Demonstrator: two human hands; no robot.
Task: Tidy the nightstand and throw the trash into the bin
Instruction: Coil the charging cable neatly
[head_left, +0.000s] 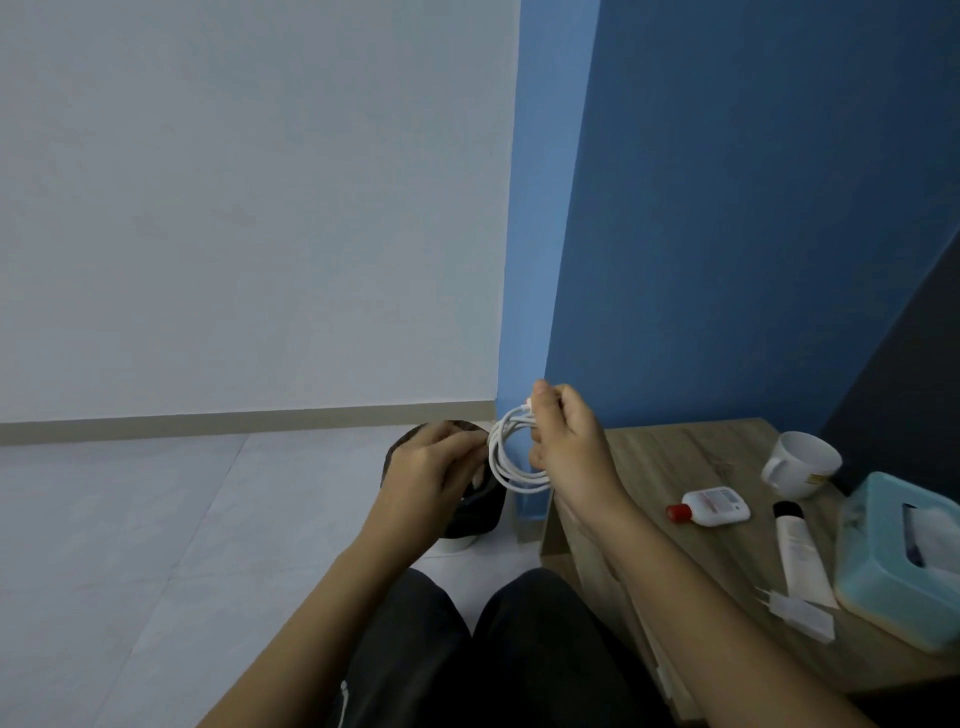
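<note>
Coiling a cable at frame centre.
Both hands, left hand (434, 470) and right hand (569, 441), pinched the looped white cable (506, 457) above the bin (475, 512), left of the nightstand (670, 457).

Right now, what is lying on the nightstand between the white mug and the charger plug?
In the head view, a red-capped bottle and a black-capped tube lie between the white mug and the charger plug on the nightstand.

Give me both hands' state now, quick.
Left hand: closed on the cable coil.
Right hand: closed, pinching the same cable.
</note>
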